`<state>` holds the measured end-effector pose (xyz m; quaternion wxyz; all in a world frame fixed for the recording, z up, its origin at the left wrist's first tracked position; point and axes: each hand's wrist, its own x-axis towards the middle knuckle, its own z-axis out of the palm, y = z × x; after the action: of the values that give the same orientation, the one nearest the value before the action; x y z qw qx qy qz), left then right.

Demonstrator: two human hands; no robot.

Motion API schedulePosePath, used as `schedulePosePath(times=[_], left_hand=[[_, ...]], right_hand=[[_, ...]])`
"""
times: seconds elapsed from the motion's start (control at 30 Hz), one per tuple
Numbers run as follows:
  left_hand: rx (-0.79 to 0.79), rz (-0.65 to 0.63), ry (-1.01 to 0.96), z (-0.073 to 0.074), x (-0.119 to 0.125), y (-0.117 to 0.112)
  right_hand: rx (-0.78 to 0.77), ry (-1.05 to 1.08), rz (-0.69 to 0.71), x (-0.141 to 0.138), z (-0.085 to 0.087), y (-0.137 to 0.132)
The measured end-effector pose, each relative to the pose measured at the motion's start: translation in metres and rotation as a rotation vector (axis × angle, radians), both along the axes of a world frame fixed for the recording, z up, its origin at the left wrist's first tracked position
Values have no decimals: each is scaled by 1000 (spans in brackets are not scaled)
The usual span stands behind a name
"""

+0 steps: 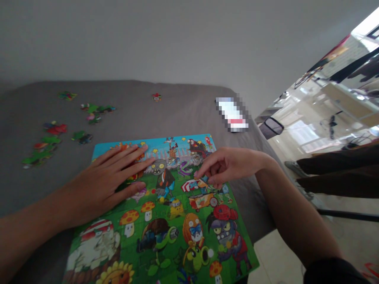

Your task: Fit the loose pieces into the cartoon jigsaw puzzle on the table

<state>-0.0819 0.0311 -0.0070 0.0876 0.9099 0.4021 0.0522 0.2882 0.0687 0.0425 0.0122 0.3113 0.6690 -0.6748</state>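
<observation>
A colourful jigsaw puzzle (186,205) of cartoon zombies, mushrooms and plants lies on a grey cloth-covered surface. Resting flat over its upper left part is my left hand (114,173), fingers spread and nothing held. My right hand (225,165) is bent over the puzzle's right side, near the striped umbrella and the orange cart. Its thumb and index finger close around a small puzzle piece (203,183) at the board's surface; the other fingers are curled. Whether that piece sits in the picture or slightly above it is hard to see.
Loose puzzle pieces lie in groups at the left, among them a green cluster (97,109) and a red piece (59,129). A single piece (156,97) lies at the back. A blurred-out phone (232,114) is at the back right. Beyond the right edge, a person's legs (334,173) show.
</observation>
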Motion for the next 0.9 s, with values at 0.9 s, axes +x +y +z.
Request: schedulePosePath(times=[0.9], left_hand=[[-4, 5, -9, -3, 0, 0]], right_hand=[[402, -94, 160, -6, -1, 1]])
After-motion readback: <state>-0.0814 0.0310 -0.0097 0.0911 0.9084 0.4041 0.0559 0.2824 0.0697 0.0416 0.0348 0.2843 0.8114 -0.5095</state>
